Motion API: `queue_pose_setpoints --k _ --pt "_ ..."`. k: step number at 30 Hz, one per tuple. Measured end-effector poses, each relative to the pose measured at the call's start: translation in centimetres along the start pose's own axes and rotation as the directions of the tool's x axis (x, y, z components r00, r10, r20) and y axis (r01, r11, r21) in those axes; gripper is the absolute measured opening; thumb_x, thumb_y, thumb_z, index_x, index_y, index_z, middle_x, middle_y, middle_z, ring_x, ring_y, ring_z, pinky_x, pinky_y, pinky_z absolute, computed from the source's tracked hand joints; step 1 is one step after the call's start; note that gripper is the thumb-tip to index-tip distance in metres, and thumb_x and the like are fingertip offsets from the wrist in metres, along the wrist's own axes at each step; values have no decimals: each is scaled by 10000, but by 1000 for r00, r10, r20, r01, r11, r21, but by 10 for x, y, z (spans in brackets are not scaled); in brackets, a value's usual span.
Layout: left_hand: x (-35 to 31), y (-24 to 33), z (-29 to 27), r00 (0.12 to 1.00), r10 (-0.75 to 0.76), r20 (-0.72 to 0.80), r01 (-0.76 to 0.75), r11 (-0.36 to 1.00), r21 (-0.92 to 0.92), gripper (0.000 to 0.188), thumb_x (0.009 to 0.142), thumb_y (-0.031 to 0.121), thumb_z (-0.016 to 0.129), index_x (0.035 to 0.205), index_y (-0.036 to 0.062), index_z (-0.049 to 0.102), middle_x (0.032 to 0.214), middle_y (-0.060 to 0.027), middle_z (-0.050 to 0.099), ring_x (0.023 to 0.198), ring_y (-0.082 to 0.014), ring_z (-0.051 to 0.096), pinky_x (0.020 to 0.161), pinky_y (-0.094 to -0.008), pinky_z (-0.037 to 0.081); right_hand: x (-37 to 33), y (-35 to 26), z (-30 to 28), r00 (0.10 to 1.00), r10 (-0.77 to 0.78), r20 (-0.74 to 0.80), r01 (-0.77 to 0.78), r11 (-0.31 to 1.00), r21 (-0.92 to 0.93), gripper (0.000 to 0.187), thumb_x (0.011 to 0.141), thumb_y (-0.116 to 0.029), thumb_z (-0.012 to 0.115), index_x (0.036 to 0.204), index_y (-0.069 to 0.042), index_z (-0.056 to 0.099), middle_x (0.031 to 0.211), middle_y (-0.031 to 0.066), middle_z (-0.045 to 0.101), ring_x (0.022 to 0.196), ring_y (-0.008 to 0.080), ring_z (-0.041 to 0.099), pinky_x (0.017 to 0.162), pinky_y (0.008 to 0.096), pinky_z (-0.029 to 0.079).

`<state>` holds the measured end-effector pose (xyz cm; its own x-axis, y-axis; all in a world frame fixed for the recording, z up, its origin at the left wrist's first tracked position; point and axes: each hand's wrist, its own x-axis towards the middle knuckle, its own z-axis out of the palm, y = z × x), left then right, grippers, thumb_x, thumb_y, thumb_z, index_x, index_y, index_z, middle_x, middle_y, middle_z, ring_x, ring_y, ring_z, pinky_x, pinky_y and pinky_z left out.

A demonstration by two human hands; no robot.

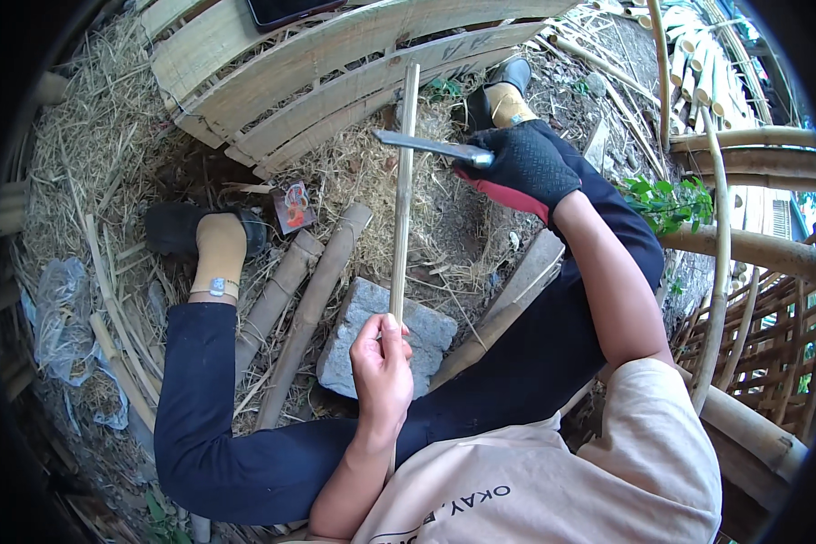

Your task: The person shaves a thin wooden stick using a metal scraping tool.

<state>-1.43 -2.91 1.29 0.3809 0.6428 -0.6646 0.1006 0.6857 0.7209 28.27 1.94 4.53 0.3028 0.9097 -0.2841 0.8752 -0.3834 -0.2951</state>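
My bare left hand [383,364] is closed round the lower part of a long, thin bamboo strip [403,213], its thumb laid along the strip. The strip points up and away from me, over a grey stone block [358,331]. My right hand [528,165], in a black and red glove, grips a knife [426,143] by its handle. The knife's blade reaches left and crosses the strip near its far end; whether the edge touches the strip I cannot tell. The strip's near end runs down behind my left wrist.
A slatted wooden crate [290,77] stands ahead, with a dark phone-like device [286,11] on it. Bamboo poles [313,308] lie by the stone. Straw and scraps cover the ground, with a plastic bag [62,317] at left. Bamboo rails [743,249] stand at right.
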Motion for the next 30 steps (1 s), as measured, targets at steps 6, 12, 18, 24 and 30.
queue_pose_setpoints --k 6,12,18,24,30 --pt "5 2 -2 997 -39 61 43 996 -80 282 1101 259 412 889 102 511 580 107 343 438 17 252 385 -191 182 1 -5 15 986 -27 163 44 994 -100 315 861 -425 654 966 -146 754 837 158 722 809 357 705 776 457 556" --pt "-3 15 1 996 -57 70 65 992 -109 291 1100 241 416 869 84 498 597 100 335 474 9 257 419 -202 188 -2 -4 21 989 -112 95 120 990 -76 251 817 -371 675 894 -143 748 771 148 707 768 357 703 738 465 555" --pt "-10 12 0 1000 -6 19 7 999 -43 306 1101 235 410 852 74 487 599 87 344 485 6 264 430 -210 189 9 -4 34 991 -132 39 137 970 -200 166 778 -283 693 869 -153 739 751 148 690 759 362 690 689 473 548" --pt "-14 13 -1 999 32 16 -32 999 -29 311 1102 242 408 851 76 486 597 85 345 481 6 264 428 -213 185 13 0 41 977 -188 -103 161 961 -226 143 767 -258 673 856 -178 752 725 125 700 726 341 708 666 459 555" --pt "-20 -2 5 997 46 63 -46 999 3 301 1103 263 405 866 91 475 583 92 323 450 7 252 397 -202 179 26 23 33 951 11 -309 -33 997 -68 167 788 -291 675 873 -180 765 757 141 712 741 331 716 679 449 560"
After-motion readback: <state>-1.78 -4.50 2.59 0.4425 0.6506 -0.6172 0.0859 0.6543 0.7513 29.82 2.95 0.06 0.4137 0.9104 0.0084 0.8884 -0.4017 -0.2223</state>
